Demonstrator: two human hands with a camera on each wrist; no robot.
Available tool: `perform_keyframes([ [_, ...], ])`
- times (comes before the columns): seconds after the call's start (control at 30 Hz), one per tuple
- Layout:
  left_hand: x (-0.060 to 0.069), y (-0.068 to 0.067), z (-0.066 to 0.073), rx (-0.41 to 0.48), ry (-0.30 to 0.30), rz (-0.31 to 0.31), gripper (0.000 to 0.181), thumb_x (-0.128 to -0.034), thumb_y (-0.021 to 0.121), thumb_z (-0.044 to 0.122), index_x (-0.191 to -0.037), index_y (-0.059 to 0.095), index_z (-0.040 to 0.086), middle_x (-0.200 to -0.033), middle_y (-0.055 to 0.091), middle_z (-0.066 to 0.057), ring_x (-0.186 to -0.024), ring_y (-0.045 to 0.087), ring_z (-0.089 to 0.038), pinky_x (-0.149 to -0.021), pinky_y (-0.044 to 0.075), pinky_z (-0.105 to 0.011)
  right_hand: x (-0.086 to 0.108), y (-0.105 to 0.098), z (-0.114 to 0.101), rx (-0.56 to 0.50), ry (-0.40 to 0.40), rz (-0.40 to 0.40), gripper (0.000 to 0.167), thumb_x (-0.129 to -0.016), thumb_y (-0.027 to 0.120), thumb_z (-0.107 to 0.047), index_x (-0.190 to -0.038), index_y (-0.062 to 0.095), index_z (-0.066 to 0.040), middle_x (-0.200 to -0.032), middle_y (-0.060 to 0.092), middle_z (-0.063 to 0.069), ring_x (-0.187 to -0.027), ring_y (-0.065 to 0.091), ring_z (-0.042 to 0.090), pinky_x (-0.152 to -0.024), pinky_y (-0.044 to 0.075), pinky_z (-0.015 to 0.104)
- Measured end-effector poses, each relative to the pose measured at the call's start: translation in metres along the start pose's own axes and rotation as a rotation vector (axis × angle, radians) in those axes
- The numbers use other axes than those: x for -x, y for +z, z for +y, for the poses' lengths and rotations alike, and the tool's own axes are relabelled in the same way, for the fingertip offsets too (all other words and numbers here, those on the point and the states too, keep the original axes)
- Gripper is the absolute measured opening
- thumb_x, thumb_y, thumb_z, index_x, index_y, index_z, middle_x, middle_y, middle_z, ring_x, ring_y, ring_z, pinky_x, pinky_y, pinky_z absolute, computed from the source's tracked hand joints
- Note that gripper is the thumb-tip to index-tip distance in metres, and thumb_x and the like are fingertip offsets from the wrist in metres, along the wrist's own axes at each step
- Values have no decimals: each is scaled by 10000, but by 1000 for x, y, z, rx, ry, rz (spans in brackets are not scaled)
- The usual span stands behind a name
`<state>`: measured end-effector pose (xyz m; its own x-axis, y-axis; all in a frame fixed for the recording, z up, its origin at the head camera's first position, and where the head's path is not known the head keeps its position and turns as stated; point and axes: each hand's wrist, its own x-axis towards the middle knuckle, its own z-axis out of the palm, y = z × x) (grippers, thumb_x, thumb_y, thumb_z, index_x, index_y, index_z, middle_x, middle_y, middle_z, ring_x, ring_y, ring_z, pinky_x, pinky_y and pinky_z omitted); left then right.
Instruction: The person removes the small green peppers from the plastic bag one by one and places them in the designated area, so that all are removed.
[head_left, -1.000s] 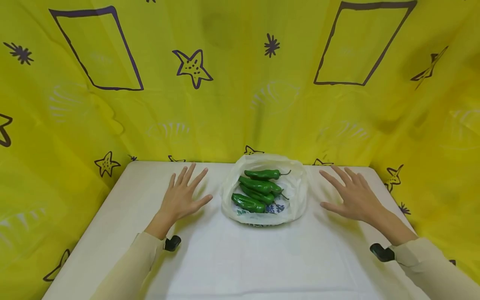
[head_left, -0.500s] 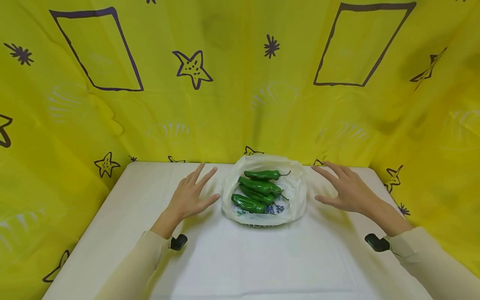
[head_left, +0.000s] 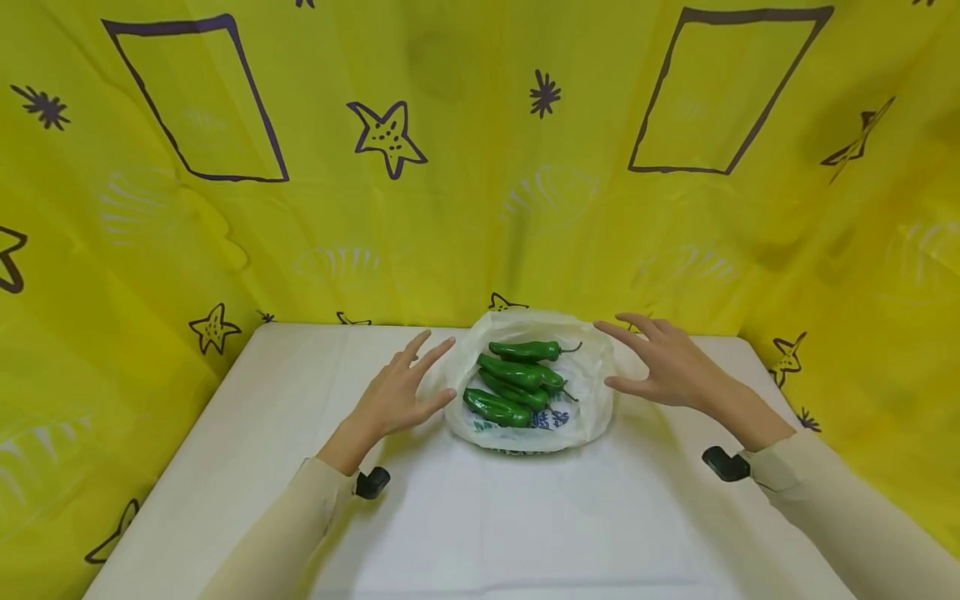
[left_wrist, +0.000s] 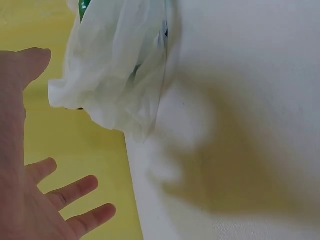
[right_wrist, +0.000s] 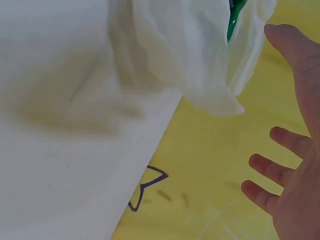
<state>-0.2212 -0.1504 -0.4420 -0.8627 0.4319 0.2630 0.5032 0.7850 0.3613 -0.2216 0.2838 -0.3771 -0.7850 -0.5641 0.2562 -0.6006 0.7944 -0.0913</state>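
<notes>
A whitish plastic bag (head_left: 592, 421), its mouth spread wide and its rim rolled low, lies on the table with several green peppers (head_left: 519, 372) inside. My left hand (head_left: 393, 396) hovers at the bag's left side, fingers spread and slightly bent, holding nothing. On the other side my right hand (head_left: 671, 362) is just as loosely spread, its fingertips close to the right rim. Both wrist views show a gap between the thumb and the other fingers with nothing in it. Whether any fingertip touches the plastic I cannot tell.
The white table (head_left: 525, 525) stands against a yellow curtain (head_left: 465, 225) printed with stars and shells, which closes off the back and both sides. A small black device (head_left: 372, 482) sits at the left wrist, and a similar one (head_left: 725, 464) at the right.
Both hands have moved inward toward the bag, the left one rightward and the right one leftward and slightly up in the head view. The bag and peppers stay put.
</notes>
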Motion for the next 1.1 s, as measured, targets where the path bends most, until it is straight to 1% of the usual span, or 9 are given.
perform_keyframes([
  [0.13,-2,2,5,40,-13,-17,765,-956,626,557,-1620,289,382,-1678,235,-139,-1345,482,-500,-871,536,-696,-11,0,-7,-31,-9,-32,790,-880,799,-419,-1552,445,-200,-1498,461,252,-1252,501,549,-1035,381,748],
  [0.23,-5,3,8,71,-22,-29,764,-961,620,558,-1622,275,396,-1677,238,-128,-1367,470,-479,-846,549,-682,-18,2,-12,-48,-13,-53,786,-893,788,-420,-1562,434,-203,-1495,465,252,-1266,495,541,-1017,401,745],
  [0.33,-7,4,11,109,-26,-46,763,-964,624,553,-1622,268,403,-1674,244,-123,-1381,463,-457,-865,543,-678,-26,3,-17,-70,-27,-65,786,-899,786,-411,-1567,430,-198,-1477,483,245,-1256,508,514,-996,439,711],
  [0.5,-11,7,16,167,0,-62,766,-966,647,508,-1625,280,370,-1648,288,-152,-1331,510,-466,-925,519,-682,-41,6,-28,-115,-62,-86,781,-902,790,-387,-1566,433,-184,-1446,513,226,-1243,529,458,-994,471,646],
  [0.63,-12,8,18,208,12,-70,766,-966,673,429,-1625,294,333,-1602,349,-169,-1226,594,-407,-936,531,-636,-51,8,-38,-167,-53,-122,765,-915,777,-391,-1569,432,-193,-1452,505,222,-1267,513,440,-996,486,635],
  [0.77,-14,10,19,246,7,-74,769,-956,711,328,-1617,320,303,-1537,429,-143,-1061,645,-314,-873,568,-495,-58,12,-44,-234,-36,-160,750,-933,761,-383,-1574,420,-198,-1460,493,223,-1294,493,427,-1008,488,638],
  [0.87,-15,12,20,278,13,-61,766,-942,739,255,-1605,356,260,-1464,503,-151,-968,656,-281,-819,570,-414,-64,16,-48,-280,-26,-194,747,-942,751,-388,-1579,410,-200,-1480,483,213,-1322,481,416,-1034,468,650],
  [1.03,-17,14,20,339,54,-24,727,-914,759,150,-1562,430,162,-1315,585,-197,-832,683,-250,-806,590,-442,-79,21,-55,-370,-51,-236,735,-945,751,-351,-1563,424,-124,-1454,518,207,-1293,528,419,-1007,503,619],
  [1.1,-17,14,20,352,70,-10,705,-904,764,117,-1539,457,130,-1278,602,-205,-793,683,-239,-811,590,-467,-85,23,-57,-411,-64,-255,727,-945,756,-318,-1554,429,-94,-1421,539,218,-1238,574,420,-973,538,587],
])
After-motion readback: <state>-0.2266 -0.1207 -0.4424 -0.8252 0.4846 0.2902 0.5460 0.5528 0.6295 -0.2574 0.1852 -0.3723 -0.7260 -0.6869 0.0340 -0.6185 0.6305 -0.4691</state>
